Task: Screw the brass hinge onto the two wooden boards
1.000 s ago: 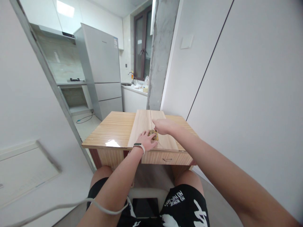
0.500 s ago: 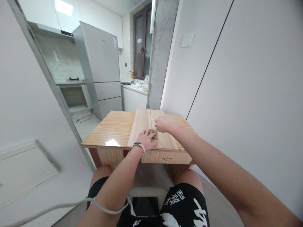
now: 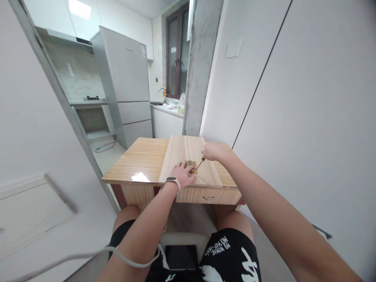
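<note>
A brass-coloured hinge [image 3: 193,163] lies across the seam between two pale wooden boards [image 3: 175,152] on the desk. My left hand [image 3: 181,174] rests flat over the hinge's near left part, fingers spread, hiding some of it. In my right hand [image 3: 216,151] is a screwdriver [image 3: 200,162], gripped by its handle, most of which the fist covers. Its shaft slants down to the left, and the tip is at the right half of the hinge. Whether a screw sits under the tip is too small to tell.
The boards lie on a glossy wooden desk [image 3: 141,156] with a drawer [image 3: 208,196] facing me. A dark tablet-like screen [image 3: 181,256] lies between my legs. A white cable [image 3: 73,256] crosses my left forearm. A wall [image 3: 279,129] rises on the right; a fridge [image 3: 126,70] stands beyond.
My right hand has shifted to the right, and the screwdriver now leans that way, with its shaft in plain view. The left hand stays on the hinge.
</note>
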Tool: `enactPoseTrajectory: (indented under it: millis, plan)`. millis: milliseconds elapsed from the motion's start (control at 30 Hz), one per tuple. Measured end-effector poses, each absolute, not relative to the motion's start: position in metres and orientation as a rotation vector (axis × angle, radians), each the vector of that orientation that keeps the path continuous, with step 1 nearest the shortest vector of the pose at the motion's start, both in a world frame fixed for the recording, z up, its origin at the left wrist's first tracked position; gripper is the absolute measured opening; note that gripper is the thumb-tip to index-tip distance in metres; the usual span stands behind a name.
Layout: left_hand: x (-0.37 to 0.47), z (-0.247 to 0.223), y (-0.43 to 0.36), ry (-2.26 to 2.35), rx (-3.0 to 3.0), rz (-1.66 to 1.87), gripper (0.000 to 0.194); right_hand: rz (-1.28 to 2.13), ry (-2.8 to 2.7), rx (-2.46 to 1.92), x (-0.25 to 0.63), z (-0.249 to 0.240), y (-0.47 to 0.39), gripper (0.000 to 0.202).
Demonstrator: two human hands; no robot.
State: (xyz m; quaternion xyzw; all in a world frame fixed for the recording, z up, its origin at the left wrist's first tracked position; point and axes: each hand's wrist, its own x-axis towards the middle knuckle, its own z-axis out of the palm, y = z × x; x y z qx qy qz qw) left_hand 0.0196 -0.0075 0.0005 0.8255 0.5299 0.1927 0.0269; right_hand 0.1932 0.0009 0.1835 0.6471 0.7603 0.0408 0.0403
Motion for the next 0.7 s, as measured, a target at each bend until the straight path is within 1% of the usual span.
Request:
enactPoseTrajectory:
  millis: [67,167,233,367,467,533,700]
  plan:
    - [0.019,0.001,-0.007,1.631,2.544,0.59,0.063,0.178,2.274,2.144,0.218,0.185,-0.003,0.043]
    - [0.019,0.002,-0.007,1.622,2.528,0.591,0.063,0.17,2.274,2.388,0.259,0.168,-0.007,0.044]
    - [0.019,0.002,-0.007,1.615,2.514,0.597,0.062,0.144,2.233,2.604,0.285,0.143,-0.01,0.041]
    - [0.02,0.004,-0.007,1.599,2.503,0.607,0.063,0.2,2.093,2.91,0.321,0.076,-0.019,0.041]
    - [0.02,0.004,-0.006,1.598,2.488,0.586,0.064,0.212,2.027,2.969,0.338,0.031,-0.029,0.041]
    - [0.02,0.005,-0.006,1.598,2.476,0.572,0.064,0.23,1.933,2.968,0.346,0.011,-0.034,0.042]
    - [0.019,0.005,-0.006,1.583,2.476,0.605,0.074,0.269,1.914,2.868,0.357,-0.006,-0.04,0.037]
